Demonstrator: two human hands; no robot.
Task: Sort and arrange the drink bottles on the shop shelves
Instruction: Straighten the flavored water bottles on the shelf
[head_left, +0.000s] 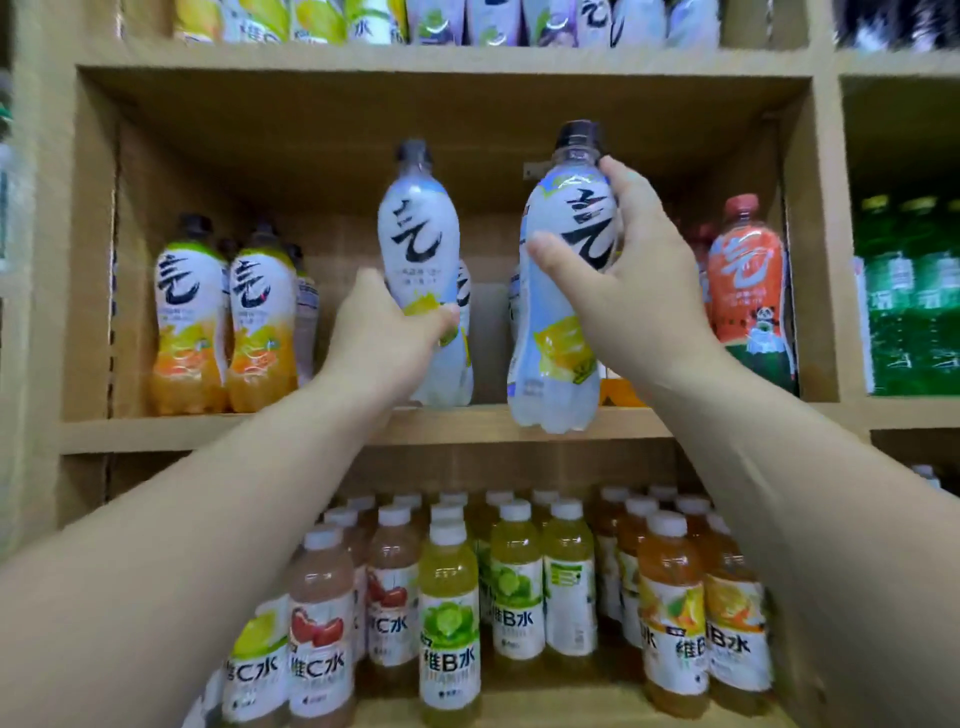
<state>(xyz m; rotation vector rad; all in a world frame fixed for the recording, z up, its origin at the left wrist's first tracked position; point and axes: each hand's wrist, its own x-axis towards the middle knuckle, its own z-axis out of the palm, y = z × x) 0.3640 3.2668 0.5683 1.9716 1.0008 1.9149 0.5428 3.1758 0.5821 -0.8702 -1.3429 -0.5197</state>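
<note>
Two white-labelled sparkling-water bottles with black caps and yellow lemon patches are in front of the middle shelf. My left hand grips the lower body of one lemon bottle, raised in the middle of the compartment. My right hand holds the other lemon bottle around its upper body, slightly tilted, its base hanging just in front of the shelf edge. More bottles of the same kind stand partly hidden behind both.
Two orange-labelled bottles stand at the shelf's left, a red watermelon bottle at its right. Below are several rows of small vitamin-water bottles. Green bottles fill the right-hand compartment. Other bottles line the top shelf.
</note>
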